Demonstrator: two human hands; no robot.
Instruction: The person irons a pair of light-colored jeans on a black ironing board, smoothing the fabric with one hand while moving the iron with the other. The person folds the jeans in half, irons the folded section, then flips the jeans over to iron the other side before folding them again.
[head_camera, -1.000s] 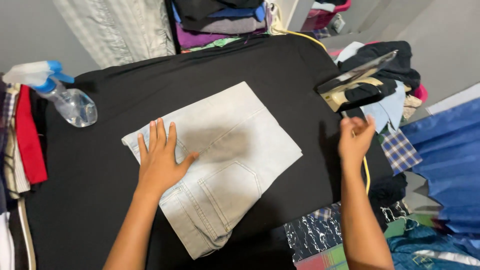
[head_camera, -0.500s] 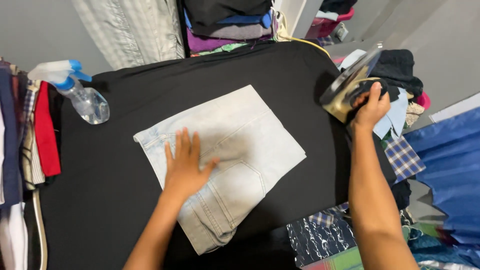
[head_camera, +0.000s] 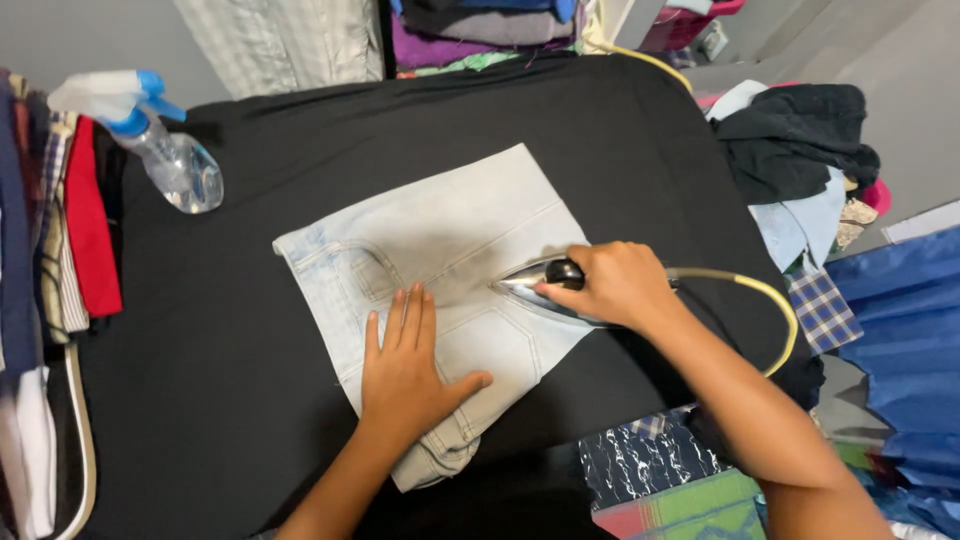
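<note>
Two hands: both are working over the black-covered ironing board (head_camera: 250, 400).
Iron (head_camera: 540, 285): shiny metal, its pointed nose is aiming toward the board's left edge, long axis lying across the board.
Right hand (head_camera: 615, 285): is closing around the iron's dark handle.
Left hand (head_camera: 410, 370): is lying flat, fingers spread, pressing the pale denim shorts (head_camera: 430, 260).
Shorts: are lying mid-board, faded, seamed, probably folded.
Spray bottle (head_camera: 165, 150): clear plastic, is resting near the far left corner.

Folded pale-blue denim shorts (head_camera: 450, 260) lie flat on the black desk (head_camera: 250, 400), a pointed silver-soled iron (head_camera: 535, 285) resting on them.
</note>
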